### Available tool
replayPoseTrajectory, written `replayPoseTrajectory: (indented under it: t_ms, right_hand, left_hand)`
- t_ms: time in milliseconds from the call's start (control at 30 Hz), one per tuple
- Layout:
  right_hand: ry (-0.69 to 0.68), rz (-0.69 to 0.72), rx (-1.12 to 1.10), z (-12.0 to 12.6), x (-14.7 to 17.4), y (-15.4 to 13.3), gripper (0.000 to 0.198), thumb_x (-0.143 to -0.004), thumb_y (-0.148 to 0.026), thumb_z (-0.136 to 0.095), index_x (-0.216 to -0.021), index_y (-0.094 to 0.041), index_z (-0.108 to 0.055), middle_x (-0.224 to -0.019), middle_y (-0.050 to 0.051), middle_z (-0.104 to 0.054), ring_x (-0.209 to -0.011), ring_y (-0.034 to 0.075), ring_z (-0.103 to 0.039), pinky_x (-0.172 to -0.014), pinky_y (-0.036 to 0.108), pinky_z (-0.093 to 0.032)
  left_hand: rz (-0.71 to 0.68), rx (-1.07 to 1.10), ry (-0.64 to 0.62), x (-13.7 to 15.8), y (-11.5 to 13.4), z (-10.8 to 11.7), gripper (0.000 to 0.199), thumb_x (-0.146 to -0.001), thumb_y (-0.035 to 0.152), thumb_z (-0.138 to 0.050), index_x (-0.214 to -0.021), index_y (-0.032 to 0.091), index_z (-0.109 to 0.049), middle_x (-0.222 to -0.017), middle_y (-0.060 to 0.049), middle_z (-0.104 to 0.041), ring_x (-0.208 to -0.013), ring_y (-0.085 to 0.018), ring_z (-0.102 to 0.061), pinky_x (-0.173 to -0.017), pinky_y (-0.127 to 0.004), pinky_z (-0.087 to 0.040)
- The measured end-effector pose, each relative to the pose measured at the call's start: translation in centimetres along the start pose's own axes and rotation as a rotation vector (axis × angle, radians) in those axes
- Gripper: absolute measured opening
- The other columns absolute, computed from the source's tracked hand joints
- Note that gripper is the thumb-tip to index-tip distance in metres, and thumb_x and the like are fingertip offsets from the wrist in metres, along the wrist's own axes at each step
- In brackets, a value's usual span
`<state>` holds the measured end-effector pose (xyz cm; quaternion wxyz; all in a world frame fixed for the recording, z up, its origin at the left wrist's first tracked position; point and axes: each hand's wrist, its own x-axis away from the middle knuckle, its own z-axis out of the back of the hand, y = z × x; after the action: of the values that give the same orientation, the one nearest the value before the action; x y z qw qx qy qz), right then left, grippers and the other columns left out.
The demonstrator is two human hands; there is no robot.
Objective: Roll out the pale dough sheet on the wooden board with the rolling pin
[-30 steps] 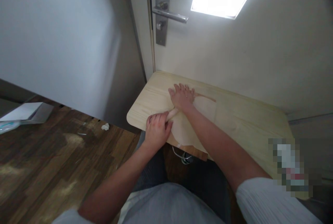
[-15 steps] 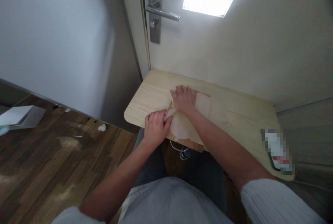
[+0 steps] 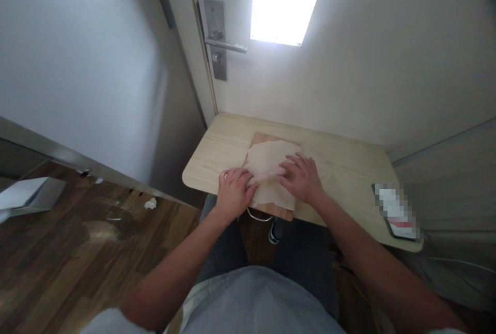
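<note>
A thin, pale sheet of dough (image 3: 271,154) lies over a wooden cutting board (image 3: 279,211) on the light wood tabletop. Across the dough runs a slim pale rolling pin (image 3: 267,174), faint against it. My left hand (image 3: 234,189) is closed over the pin's left end, near the board's left edge. On the other end rests my right hand (image 3: 301,178), its fingers curved over the pin and the dough's right side. The palms hide both ends of the pin.
A phone-like object (image 3: 397,212), partly blurred out, lies at the tabletop's (image 3: 341,168) right end. Behind stands a door with a metal handle (image 3: 228,45). A white panel (image 3: 96,65) is at left, and paper scraps (image 3: 150,203) lie on the floor.
My right hand has moved from the board's far part toward me and to the right, uncovering the dough's far side. The rolling pin now lies more crosswise. The view has shifted.
</note>
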<state>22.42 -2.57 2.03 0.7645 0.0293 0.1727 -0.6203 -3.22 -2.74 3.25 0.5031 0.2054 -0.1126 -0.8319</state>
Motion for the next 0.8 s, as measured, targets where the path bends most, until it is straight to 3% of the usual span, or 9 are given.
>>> replayPoseTrajectory:
  t_ms: [100, 200, 267, 367, 533, 800]
  right_hand:
    - [-0.004, 0.114, -0.036, 1.1, 1.0, 1.8, 0.033, -0.089, -0.049, -0.067, -0.108, -0.024, -0.073, -0.131, 0.008, -0.066, -0.133, 0.032, -0.048, -0.114, 0.053, -0.028]
    - [0.033, 0.120, -0.056, 1.6, 2.3, 3.1, 0.027, -0.089, -0.046, -0.069, -0.103, -0.023, -0.074, -0.122, 0.008, -0.070, -0.123, 0.029, -0.054, -0.109, 0.048, -0.036]
    - [0.057, 0.090, -0.061, 1.4, 3.3, 3.5, 0.027, -0.089, -0.046, -0.069, -0.102, -0.023, -0.075, -0.120, 0.008, -0.070, -0.120, 0.029, -0.056, -0.107, 0.047, -0.039]
    - [0.097, 0.028, -0.083, 0.7, 4.8, 3.2, 0.031, -0.090, -0.049, -0.066, -0.104, -0.022, -0.074, -0.121, 0.009, -0.069, -0.117, 0.028, -0.058, -0.105, 0.046, -0.043]
    - [0.153, -0.136, -0.044, -0.4, 6.5, 2.7, 0.041, -0.093, -0.056, -0.061, -0.111, -0.021, -0.072, -0.122, 0.012, -0.068, -0.115, 0.029, -0.059, -0.103, 0.045, -0.044]
    - [0.249, -0.302, 0.021, -1.8, 6.7, 3.7, 0.054, -0.096, -0.060, -0.050, -0.128, -0.019, -0.064, -0.129, 0.016, -0.063, -0.122, 0.031, -0.053, -0.104, 0.049, -0.041]
  left_hand:
    - [-0.091, 0.058, -0.029, -1.7, -0.2, -0.2, 0.026, -0.094, 0.041, -0.063, -0.115, 0.027, -0.069, -0.124, -0.005, -0.068, -0.122, -0.026, -0.053, -0.118, -0.053, -0.024]
    - [-0.109, 0.058, -0.068, -2.9, 0.0, -0.9, 0.027, -0.094, 0.044, -0.062, -0.115, 0.028, -0.069, -0.128, -0.004, -0.068, -0.127, -0.026, -0.052, -0.120, -0.057, -0.021]
    - [-0.084, 0.027, -0.085, -3.1, 0.5, -1.4, 0.030, -0.095, 0.045, -0.062, -0.118, 0.027, -0.068, -0.132, -0.005, -0.066, -0.130, -0.027, -0.051, -0.120, -0.058, -0.022]
    - [-0.059, -0.034, -0.094, -2.6, 1.5, -2.1, 0.046, -0.097, 0.049, -0.056, -0.136, 0.024, -0.058, -0.146, -0.008, -0.058, -0.139, -0.028, -0.045, -0.121, -0.057, -0.025]
    - [-0.021, -0.143, -0.081, -2.2, 2.7, -3.1, 0.063, -0.104, 0.057, -0.030, -0.155, 0.020, -0.036, -0.161, -0.010, -0.041, -0.151, -0.027, -0.031, -0.123, -0.056, -0.023]
    - [-0.005, -0.218, -0.116, -6.6, 2.1, -4.7, 0.068, -0.104, 0.057, -0.018, -0.157, 0.016, -0.033, -0.164, -0.010, -0.035, -0.154, -0.027, -0.023, -0.125, -0.054, -0.019]
